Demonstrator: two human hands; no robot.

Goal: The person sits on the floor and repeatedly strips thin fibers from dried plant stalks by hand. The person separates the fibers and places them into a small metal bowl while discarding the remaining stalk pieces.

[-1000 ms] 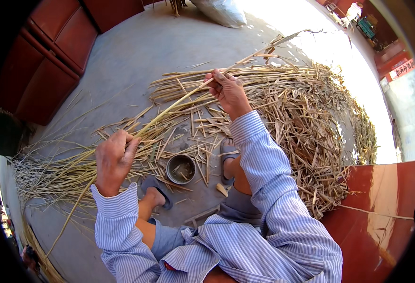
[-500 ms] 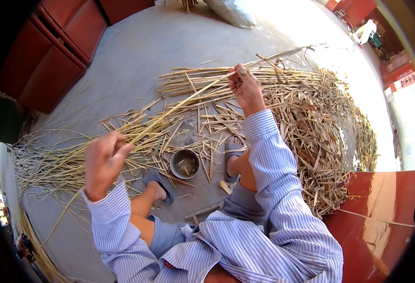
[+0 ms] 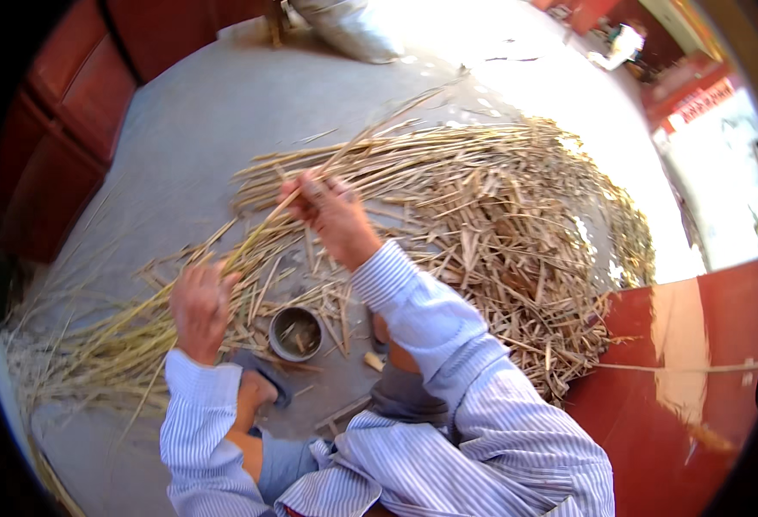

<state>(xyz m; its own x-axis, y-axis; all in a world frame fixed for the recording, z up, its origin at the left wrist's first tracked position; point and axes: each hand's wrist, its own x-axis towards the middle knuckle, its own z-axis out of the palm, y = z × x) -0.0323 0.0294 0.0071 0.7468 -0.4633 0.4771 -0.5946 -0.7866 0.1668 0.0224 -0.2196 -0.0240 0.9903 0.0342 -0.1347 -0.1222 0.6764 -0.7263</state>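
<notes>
A long, thin yellowish stalk [image 3: 267, 226] slants up and to the right between my two hands. My right hand [image 3: 337, 220] pinches it near the middle of the view, and its thin far end reaches past the hand over the floor. At the stalk's lower end, my left hand [image 3: 199, 312] has its fingers curled round it, somewhat blurred. Beneath and beyond the hands lies a bundle of dry stalks [image 3: 396, 148]. Greener, thinner stalks [image 3: 129, 332] spread out to the left of my left hand.
A small metal pot [image 3: 273, 338] with murky contents stands between my feet. A heap of dry husks and leaves [image 3: 499, 233] covers the floor at right. Red cabinets [image 3: 86, 95] stand at far left, a pale sack [image 3: 353, 30] at the back, and a red panel [image 3: 629, 345] at near right.
My right hand has come left and nearer, toward my left hand, so the two are closer along the stalk. The whole view has also shifted.
</notes>
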